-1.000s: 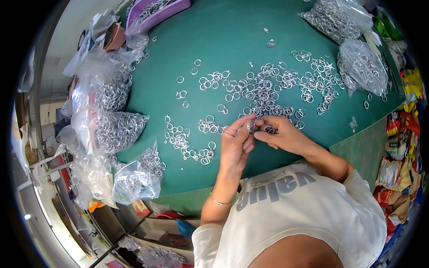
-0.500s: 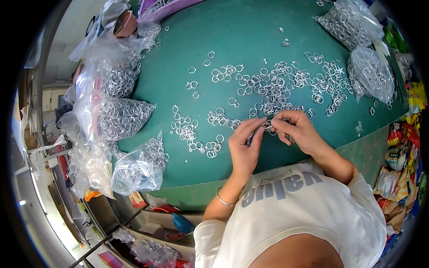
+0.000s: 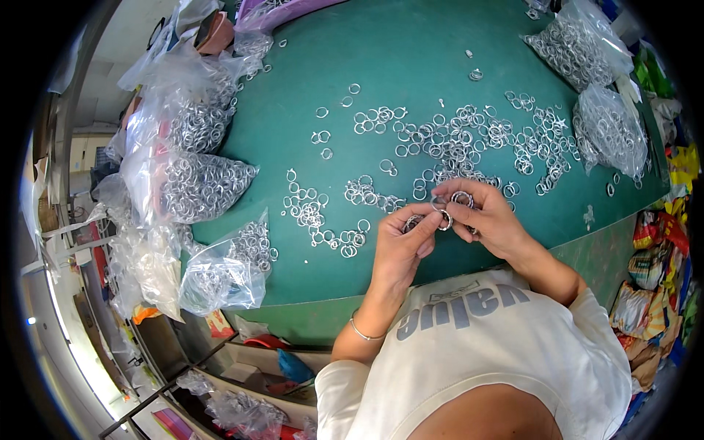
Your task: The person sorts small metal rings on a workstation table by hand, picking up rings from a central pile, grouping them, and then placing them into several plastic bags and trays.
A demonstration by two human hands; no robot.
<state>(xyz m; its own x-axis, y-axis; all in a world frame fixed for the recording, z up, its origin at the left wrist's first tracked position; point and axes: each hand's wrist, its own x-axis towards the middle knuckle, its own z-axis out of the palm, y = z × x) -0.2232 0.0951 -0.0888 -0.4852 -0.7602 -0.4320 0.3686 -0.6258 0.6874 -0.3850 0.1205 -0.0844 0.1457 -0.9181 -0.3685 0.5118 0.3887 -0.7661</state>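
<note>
Just above the table's near edge, my two hands meet over small silver metal rings. My left hand (image 3: 398, 246) is closed, with a few rings (image 3: 413, 223) tucked in its curled fingers. Its thumb and forefinger reach a ring (image 3: 445, 220) standing between the hands. My right hand (image 3: 488, 216) pinches at that same ring and has more rings (image 3: 462, 198) looped about its fingers. How these rings join is too small to make out. Beyond the hands lies a broad scatter of similar rings (image 3: 458, 143), and a smaller cluster (image 3: 308, 209) sits to the left.
The table (image 3: 308, 59) has a green top. Clear bags full of rings line its left side, among them one bulging bag (image 3: 205, 187) and an open one (image 3: 227, 271). Two more bags (image 3: 576, 48) stand at the far right. A purple tray (image 3: 286, 13) is at the far edge.
My fingers have shifted around the rings, and a ring now shows upright between the hands. More rings are visible in both hands. The whole view has tilted slightly.
</note>
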